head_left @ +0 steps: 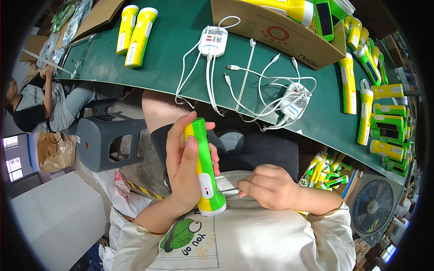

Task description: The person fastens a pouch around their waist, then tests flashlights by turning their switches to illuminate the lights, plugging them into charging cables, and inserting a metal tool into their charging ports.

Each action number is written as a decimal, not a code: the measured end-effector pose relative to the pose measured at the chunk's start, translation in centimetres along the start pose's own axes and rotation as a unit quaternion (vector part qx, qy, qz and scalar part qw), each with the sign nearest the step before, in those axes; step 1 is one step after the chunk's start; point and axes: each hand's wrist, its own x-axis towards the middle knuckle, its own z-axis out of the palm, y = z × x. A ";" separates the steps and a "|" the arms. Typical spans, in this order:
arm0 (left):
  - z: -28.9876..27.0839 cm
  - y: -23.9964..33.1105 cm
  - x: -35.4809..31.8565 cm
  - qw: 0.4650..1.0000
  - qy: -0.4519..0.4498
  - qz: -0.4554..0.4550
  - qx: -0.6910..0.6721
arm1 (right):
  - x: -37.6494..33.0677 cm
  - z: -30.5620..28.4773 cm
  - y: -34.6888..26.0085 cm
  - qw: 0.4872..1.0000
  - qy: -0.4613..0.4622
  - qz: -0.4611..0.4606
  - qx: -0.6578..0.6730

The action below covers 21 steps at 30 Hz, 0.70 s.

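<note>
A yellow and green flashlight (206, 169) stands nearly upright in front of my chest, its white-rimmed end down. My left hand (180, 171) wraps round it, thumb along its yellow side, fingers behind it. A white switch panel with a small red spot faces up on its lower part. My right hand (270, 187) is closed round a thin metal rod (228, 189), whose far end reaches the flashlight's side near the panel. Any handle of the rod is hidden in my fist. I cannot tell whether its tip enters the flashlight.
Across the green table (167, 49) lie two white charging hubs (212, 43) with tangled cables. A cardboard box (271, 34) holds flashlights; several more crowd the right side. A grey stool (110, 142) and another person (49, 101) are at left, a fan (373, 207) at right.
</note>
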 end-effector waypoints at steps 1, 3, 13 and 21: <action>0.1 -0.1 -0.1 1.000 -0.007 0.005 -0.012 | -0.2 0.2 0.0 0.993 -0.014 0.067 0.101; -0.1 0.1 0.1 0.999 -0.020 0.028 0.016 | -0.4 1.0 -0.1 0.981 0.009 0.109 0.160; 0.9 0.9 -0.1 0.999 0.033 -0.012 0.019 | 0.7 -0.6 0.2 0.652 -0.174 0.505 0.538; -2.1 0.1 -3.5 0.951 -0.057 -0.292 -0.084 | 0.8 -1.0 0.8 0.820 -0.292 0.247 0.426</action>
